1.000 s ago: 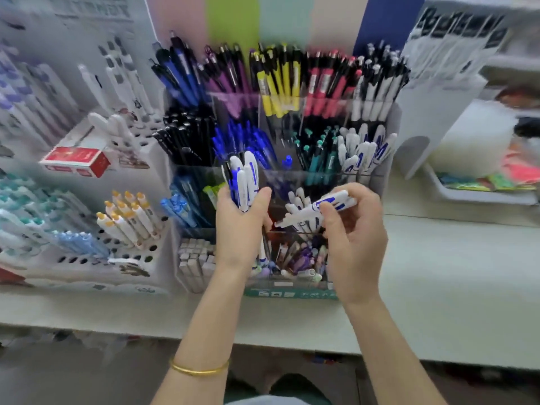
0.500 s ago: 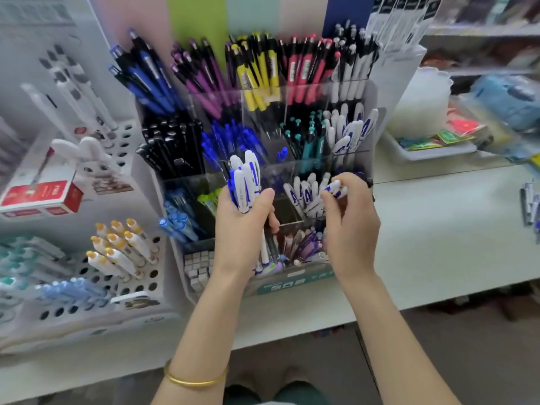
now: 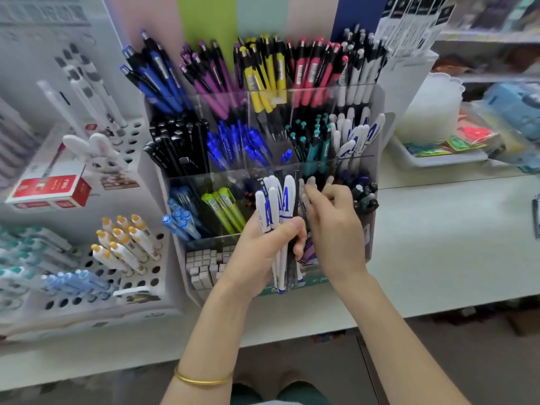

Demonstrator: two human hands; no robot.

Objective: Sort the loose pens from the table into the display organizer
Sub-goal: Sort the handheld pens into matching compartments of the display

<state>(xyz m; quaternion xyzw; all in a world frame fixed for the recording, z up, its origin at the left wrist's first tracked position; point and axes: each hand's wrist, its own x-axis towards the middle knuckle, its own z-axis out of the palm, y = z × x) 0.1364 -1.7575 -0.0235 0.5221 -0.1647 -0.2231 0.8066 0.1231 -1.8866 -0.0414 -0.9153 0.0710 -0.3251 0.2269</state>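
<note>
Well, the pale counter (image 3: 438,244) carries the clear tiered display organizer (image 3: 368,238), its compartments packed by colour. Both hands work at its front, low tiers.

The left hand (image 3: 260,252) grips a bundle of white-and-blue pens (image 3: 276,209) upright, thumb clamped across the barrels, with one dark pen in among them. The right hand (image 3: 336,232) sits at three o'clock of that bundle, just beside it.

What has changed is the right hand. A moment ago it pinched a single white pen over the front compartments. Now its fingers (image 3: 311,182) are loosely spread and I see no pen between them, though they are blurred. My guess is that pen has gone into a slot; the slot itself is hidden behind the hands.

So one more pen looks sorted, and the next would come off the bundle. Matching white-and-blue stock (image 3: 356,135) stands at one o'clock of the hands. Far out at three o'clock, at the counter's edge, a few loose pens (image 3: 536,213) wait.
</note>
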